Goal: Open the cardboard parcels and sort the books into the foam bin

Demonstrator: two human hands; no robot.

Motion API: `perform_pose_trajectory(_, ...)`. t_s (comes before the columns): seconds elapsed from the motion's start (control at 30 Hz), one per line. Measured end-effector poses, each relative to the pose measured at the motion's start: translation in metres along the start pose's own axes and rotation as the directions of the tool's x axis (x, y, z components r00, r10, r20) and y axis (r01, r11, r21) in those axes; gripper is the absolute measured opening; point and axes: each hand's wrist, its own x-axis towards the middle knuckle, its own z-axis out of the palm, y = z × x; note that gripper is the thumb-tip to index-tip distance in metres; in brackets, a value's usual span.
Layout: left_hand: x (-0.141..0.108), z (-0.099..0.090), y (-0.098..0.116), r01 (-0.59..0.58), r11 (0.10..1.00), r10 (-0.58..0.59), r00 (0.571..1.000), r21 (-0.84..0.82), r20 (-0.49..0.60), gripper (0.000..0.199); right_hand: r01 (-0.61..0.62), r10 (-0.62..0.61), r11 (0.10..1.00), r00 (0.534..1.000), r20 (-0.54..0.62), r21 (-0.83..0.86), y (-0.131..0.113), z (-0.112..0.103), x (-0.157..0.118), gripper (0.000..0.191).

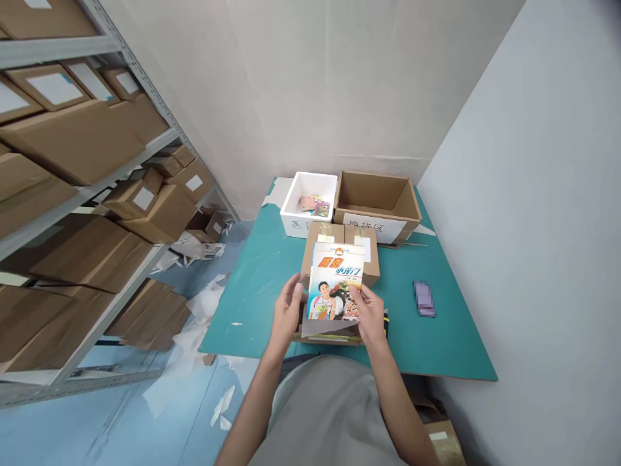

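Note:
A paperback book (336,272) with Chinese characters and a picture of a person and food on its cover is held up in front of me. My right hand (369,314) grips its lower right side, thumb over the cover and fingers behind. Close to the book's left edge, my left hand (287,314) is open, with thumb and fingers apart; a narrow gap shows between it and the book. Beneath the book sits an open cardboard box (334,340) near the table's front edge, its contents mostly hidden. Its flaps, one bearing a white label, show behind the book.
On the green table (252,291) a white foam box (297,224) holds several small colourful items. Beside it stands a labelled open carton (378,228). A phone (424,299) lies at right. Shelves of cardboard boxes (77,136) rise at left; loose packing sheets (194,323) litter the floor.

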Motion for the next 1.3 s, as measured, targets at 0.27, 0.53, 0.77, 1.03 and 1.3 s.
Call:
perform_pose_trajectory(0.27,-0.012,0.021,-0.028,0.518,0.722,-0.289,0.828,-0.458,0.481,0.066,-0.147,0.138,0.972,0.988,0.062,0.181,-0.003,0.014,-0.002,0.043)
perform_pose_trajectory(0.53,-0.013,0.028,-0.02,0.417,0.798,-0.191,0.859,-0.435,0.475,0.071,0.034,-0.024,0.981,0.998,0.055,-0.192,0.009,0.022,-0.003,0.045)
perform_pose_trajectory(0.77,0.001,0.021,-0.031,0.295,0.847,-0.266,0.955,-0.442,0.129,0.092,0.196,-0.188,0.946,0.981,0.055,-0.257,0.0,-0.001,0.005,0.037)
perform_pose_trajectory(1.03,0.001,0.021,-0.026,-0.044,0.98,0.018,0.991,-0.193,-0.133,0.073,0.299,-0.342,0.844,0.94,-0.019,-0.445,-0.019,0.007,-0.015,0.042)
perform_pose_trajectory(1.3,-0.028,0.043,-0.023,-0.186,0.983,0.185,0.981,0.01,0.054,0.064,0.142,-0.129,0.963,0.989,0.07,-0.231,-0.004,0.032,-0.026,0.069)
